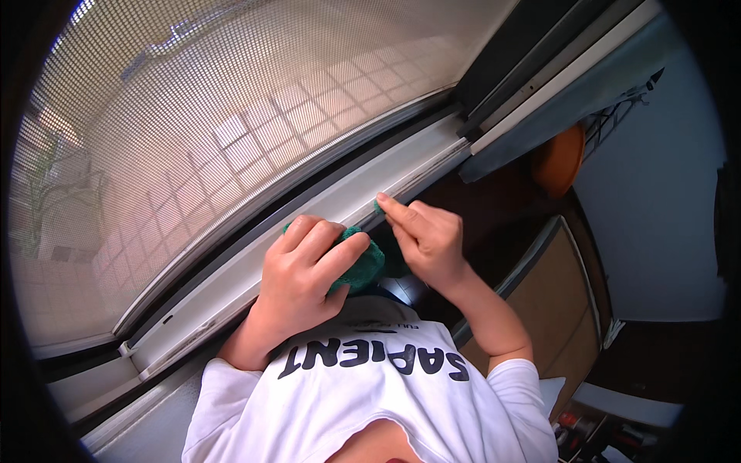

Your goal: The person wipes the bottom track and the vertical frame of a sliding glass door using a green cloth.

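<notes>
A bunched green cloth (363,266) is gripped in my left hand (305,266), whose fingers curl over it above the inner edge of the white window sill (340,193). My right hand (427,238) is to the right of it, with the index finger stretched along the sill's raised edge. At that fingertip a small bit of green cloth (378,207) shows, pressed against the edge. Whether it belongs to the same cloth, I cannot tell. The other fingers of my right hand are folded in, and what lies under them is hidden.
A mesh screen (231,100) stands beyond the sill, with tiled ground behind it. The dark window frame (525,62) rises at the upper right. An orange rounded object (559,160) and a brown panel with a pale border (552,285) are on the right.
</notes>
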A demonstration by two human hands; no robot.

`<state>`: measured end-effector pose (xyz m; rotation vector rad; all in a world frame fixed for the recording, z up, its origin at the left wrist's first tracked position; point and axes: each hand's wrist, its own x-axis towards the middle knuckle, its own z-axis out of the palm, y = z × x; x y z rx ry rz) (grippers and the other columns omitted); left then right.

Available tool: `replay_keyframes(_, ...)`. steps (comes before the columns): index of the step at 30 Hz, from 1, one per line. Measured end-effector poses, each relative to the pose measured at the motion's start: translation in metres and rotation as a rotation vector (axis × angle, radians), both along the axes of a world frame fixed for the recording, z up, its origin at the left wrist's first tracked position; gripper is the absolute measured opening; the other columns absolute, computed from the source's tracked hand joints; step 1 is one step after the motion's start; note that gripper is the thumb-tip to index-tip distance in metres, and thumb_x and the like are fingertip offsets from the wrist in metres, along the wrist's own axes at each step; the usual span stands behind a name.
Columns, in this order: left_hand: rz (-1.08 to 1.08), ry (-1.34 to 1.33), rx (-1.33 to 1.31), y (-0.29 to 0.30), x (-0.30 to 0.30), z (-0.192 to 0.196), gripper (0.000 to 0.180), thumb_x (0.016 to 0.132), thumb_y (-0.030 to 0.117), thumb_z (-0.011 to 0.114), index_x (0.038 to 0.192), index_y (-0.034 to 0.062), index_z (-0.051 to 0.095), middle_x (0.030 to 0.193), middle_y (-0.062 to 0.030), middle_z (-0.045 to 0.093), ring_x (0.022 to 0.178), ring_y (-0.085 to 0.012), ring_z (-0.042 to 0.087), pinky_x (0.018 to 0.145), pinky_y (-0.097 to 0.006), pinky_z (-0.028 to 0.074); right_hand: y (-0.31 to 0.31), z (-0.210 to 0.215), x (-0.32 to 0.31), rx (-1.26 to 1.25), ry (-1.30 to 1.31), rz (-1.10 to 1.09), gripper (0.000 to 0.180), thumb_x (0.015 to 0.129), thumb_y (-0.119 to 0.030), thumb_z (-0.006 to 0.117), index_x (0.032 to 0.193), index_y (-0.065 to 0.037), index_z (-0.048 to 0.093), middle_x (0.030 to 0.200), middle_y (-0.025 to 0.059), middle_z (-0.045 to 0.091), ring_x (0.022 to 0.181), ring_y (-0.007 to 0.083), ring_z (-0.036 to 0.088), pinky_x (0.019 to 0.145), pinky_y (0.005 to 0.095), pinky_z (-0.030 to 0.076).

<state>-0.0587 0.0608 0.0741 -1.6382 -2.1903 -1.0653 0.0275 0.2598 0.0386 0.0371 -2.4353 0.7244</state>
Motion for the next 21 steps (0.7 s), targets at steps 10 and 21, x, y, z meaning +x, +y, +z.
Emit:
replay_keyframes(10,-0.006,0.002,-0.011,-0.001,0.000,-0.001,0.057,0.045,0.004,0.068,0.101,0.0095,0.063,0.088,-0.0069,0.057,0.082,-0.0277,0.056,0.067,-0.036,0.049,-0.009,-0.001,-0.002,-0.107,-0.044,0.028,0.031,0.080,-0.001,0.066,0.109,-0.009,0.071,0.079,0.0125,0.066,0.062,0.0268,0.062,0.055,0.0319,0.050)
replay_keyframes(21,-0.006,0.012,-0.002,-0.001,-0.002,-0.007,0.058,0.042,0.007,0.065,0.100,0.0078,0.065,0.089,-0.0083,0.060,0.081,-0.0291,0.057,0.066,-0.037,0.049,-0.002,0.001,-0.005,-0.086,-0.037,0.026,0.027,0.082,0.001,0.063,0.107,-0.007,0.072,0.082,0.0131,0.069,0.067,0.0239,0.067,0.059,0.0315,0.054)
